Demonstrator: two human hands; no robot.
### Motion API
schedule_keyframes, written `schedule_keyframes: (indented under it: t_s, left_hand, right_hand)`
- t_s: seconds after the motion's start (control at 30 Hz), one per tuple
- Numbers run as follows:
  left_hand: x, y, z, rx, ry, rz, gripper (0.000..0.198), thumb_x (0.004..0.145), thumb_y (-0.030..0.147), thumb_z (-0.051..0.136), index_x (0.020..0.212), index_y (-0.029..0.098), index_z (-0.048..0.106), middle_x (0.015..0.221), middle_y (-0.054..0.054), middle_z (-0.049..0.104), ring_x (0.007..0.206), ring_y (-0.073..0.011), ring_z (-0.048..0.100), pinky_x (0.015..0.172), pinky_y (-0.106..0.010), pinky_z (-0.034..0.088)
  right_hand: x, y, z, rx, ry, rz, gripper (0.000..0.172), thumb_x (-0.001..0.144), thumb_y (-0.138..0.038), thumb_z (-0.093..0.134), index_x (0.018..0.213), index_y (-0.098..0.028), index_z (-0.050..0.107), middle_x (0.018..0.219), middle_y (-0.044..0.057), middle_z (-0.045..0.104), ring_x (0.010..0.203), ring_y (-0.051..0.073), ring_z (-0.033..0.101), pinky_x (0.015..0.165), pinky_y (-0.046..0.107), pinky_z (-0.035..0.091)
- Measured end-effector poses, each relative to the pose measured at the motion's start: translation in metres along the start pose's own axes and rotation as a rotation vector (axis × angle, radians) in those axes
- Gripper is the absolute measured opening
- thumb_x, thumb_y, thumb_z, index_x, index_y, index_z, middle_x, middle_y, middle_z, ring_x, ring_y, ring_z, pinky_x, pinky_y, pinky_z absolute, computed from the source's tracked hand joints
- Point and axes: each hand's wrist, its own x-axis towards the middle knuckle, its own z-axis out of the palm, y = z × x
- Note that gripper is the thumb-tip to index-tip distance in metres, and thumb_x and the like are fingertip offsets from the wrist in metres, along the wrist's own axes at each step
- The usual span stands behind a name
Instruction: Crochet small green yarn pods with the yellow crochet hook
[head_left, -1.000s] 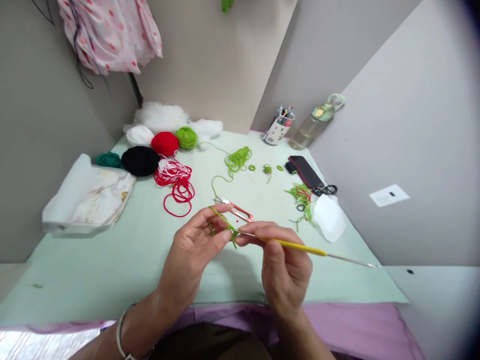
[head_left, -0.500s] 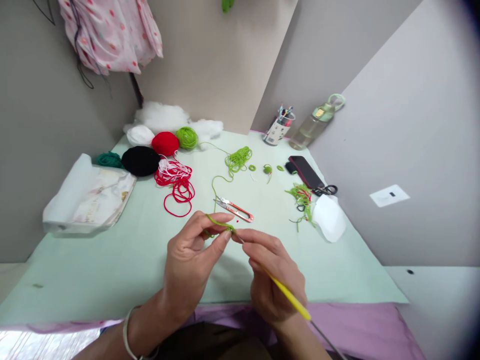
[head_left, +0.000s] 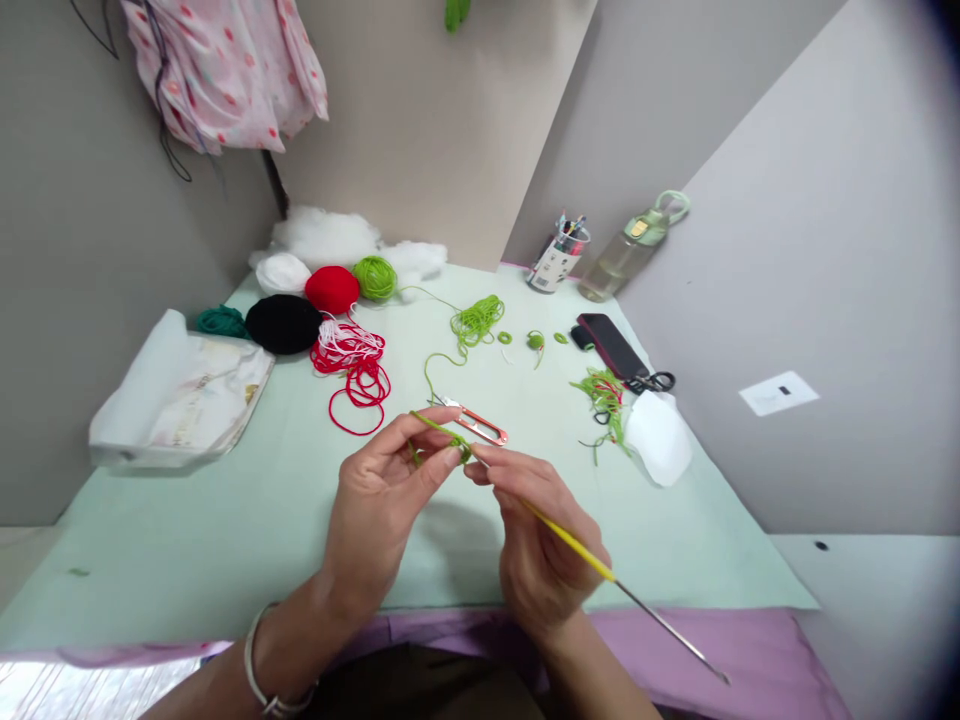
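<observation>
My left hand point(head_left: 382, 500) pinches a small green crochet piece point(head_left: 463, 450) between thumb and fingers, with green yarn running over the raised index finger. In my right hand point(head_left: 551, 530) is a crochet hook point(head_left: 574, 543) with a yellow handle and metal shafts at both ends. Its working tip meets the crochet piece, but the fingers and yarn hide the exact spot. Just behind the hands lie orange thread snips point(head_left: 484, 425), partly covered by my left index finger. The working yarn leads back to a loose green yarn heap point(head_left: 478, 320).
Balls of red yarn point(head_left: 332, 289), black yarn point(head_left: 283, 324) and green yarn point(head_left: 375, 278) stand at the back left, before white stuffing point(head_left: 326, 235). At right are a phone point(head_left: 611, 342), scissors point(head_left: 660, 381), yarn scraps point(head_left: 604, 395), a pen cup point(head_left: 556, 262) and a bottle point(head_left: 626, 255).
My right hand has turned the hook, so its rear metal end now points farther right and shows fully. My left index finger has risen slightly, covering part of the snips.
</observation>
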Motion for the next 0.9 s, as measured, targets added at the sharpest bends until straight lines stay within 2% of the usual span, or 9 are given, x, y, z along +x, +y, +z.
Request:
schedule_keyframes:
  t_s: [0.17, 0.37, 0.5, 0.8, 0.9]
  left_hand:
    - [0.001, 0.007, -0.002, 0.033, -0.053, 0.017, 0.025, 0.086, 0.016, 0.085, 0.106, 0.032, 0.087, 0.09, 0.004, 0.079, 0.086, -0.0093, 0.073, 0.084, -0.015, 0.06]
    - [0.004, 0.011, 0.0, -0.072, -0.161, -0.101, 0.024, 0.088, 0.017, 0.086, 0.108, 0.03, 0.086, 0.085, 0.004, 0.082, 0.088, -0.0116, 0.079, 0.087, -0.018, 0.062]
    - [0.004, 0.013, 0.001, -0.108, -0.195, -0.113, 0.024, 0.09, 0.017, 0.084, 0.11, 0.03, 0.084, 0.09, 0.004, 0.084, 0.093, -0.0114, 0.08, 0.089, -0.017, 0.061]
    - [0.001, 0.016, 0.001, -0.079, -0.165, -0.077, 0.022, 0.09, 0.015, 0.083, 0.108, 0.027, 0.083, 0.091, 0.003, 0.084, 0.093, -0.0129, 0.081, 0.089, -0.019, 0.062]
    - [-0.001, 0.015, 0.001, -0.067, -0.145, -0.053, 0.022, 0.089, 0.015, 0.084, 0.108, 0.027, 0.083, 0.09, 0.002, 0.083, 0.09, -0.0129, 0.08, 0.088, -0.02, 0.062]
  right_hand:
    - [0.011, -0.007, -0.002, 0.032, 0.02, 0.04, 0.036, 0.1, -0.002, 0.062, 0.117, -0.027, 0.08, 0.105, 0.005, 0.085, 0.099, 0.021, 0.081, 0.085, 0.038, 0.069]
    - [0.016, -0.008, 0.0, 0.186, 0.054, 0.131, 0.026, 0.102, -0.009, 0.063, 0.111, -0.025, 0.082, 0.105, 0.004, 0.085, 0.089, 0.017, 0.081, 0.079, 0.031, 0.068]
    - [0.017, -0.008, -0.001, 0.192, 0.046, 0.148, 0.024, 0.103, -0.011, 0.063, 0.11, -0.025, 0.082, 0.105, 0.004, 0.085, 0.09, 0.017, 0.08, 0.08, 0.031, 0.067]
    - [0.008, -0.004, -0.003, 0.264, 0.081, 0.194, 0.02, 0.106, -0.019, 0.064, 0.112, -0.028, 0.081, 0.105, 0.004, 0.085, 0.096, 0.02, 0.082, 0.082, 0.034, 0.068]
    - [0.007, -0.003, -0.003, 0.288, 0.087, 0.235, 0.018, 0.106, -0.021, 0.063, 0.111, -0.027, 0.08, 0.104, 0.004, 0.084, 0.092, 0.019, 0.082, 0.079, 0.035, 0.069]
